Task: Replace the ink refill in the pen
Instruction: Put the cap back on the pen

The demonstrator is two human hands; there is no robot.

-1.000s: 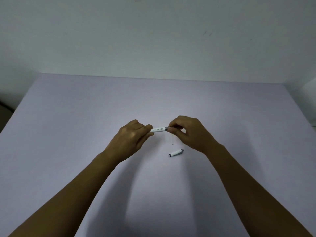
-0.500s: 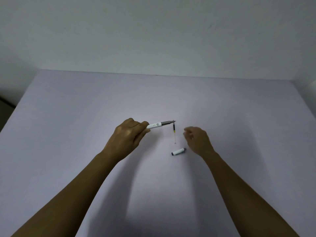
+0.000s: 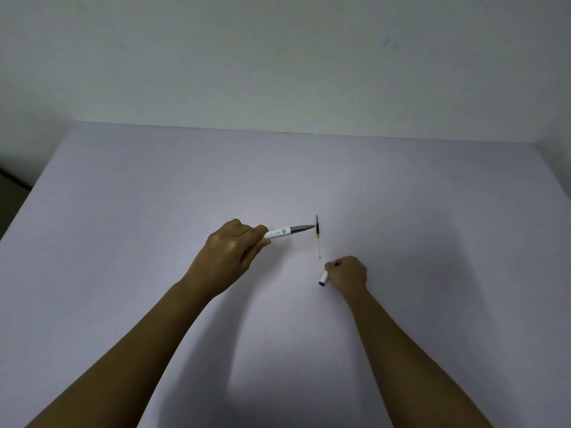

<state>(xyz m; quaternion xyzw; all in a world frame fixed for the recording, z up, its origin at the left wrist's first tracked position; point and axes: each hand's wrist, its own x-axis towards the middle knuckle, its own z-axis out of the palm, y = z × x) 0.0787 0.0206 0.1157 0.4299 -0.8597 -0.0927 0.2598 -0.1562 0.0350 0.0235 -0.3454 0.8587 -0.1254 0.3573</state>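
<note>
My left hand [image 3: 230,254] grips a white pen [image 3: 285,232] by its rear end; the grey tip section points right, held a little above the table. A thin ink refill [image 3: 318,237] lies on the table just right of the pen tip, dark at its far end, clear at its near end. My right hand [image 3: 347,272] is down on the table below the refill, fingers closed around the white pen cap [image 3: 323,278], whose dark end sticks out to the left.
The table [image 3: 123,242] is a plain pale lavender surface with a white wall behind it. Its left edge drops to a dark floor [image 3: 12,186] at the far left.
My right hand let go of the pen's tip, moved down and right to the table and closed on the cap. The left hand kept the pen, now showing its grey tip.
</note>
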